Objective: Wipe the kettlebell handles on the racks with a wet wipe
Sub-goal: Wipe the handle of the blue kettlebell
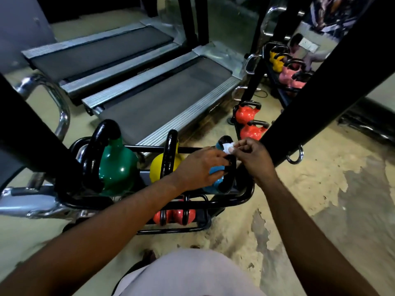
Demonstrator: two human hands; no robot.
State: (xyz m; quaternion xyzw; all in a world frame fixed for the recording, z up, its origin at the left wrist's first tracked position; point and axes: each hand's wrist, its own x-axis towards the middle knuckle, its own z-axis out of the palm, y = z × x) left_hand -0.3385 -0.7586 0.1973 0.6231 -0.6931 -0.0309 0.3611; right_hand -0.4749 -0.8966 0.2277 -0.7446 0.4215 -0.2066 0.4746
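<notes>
A black rack holds a green kettlebell, a yellow kettlebell and a blue kettlebell on its top shelf. My right hand pinches a small white wet wipe against the top of the blue kettlebell's black handle. My left hand rests on the blue kettlebell with its fingers curled round the handle just below the wipe. Red kettlebells sit on the lower shelf.
Two treadmills lie beyond the rack. More red kettlebells stand on a second rack at the right, under a mirror. A thick black post slants past my right hand. A chrome frame sits at the left.
</notes>
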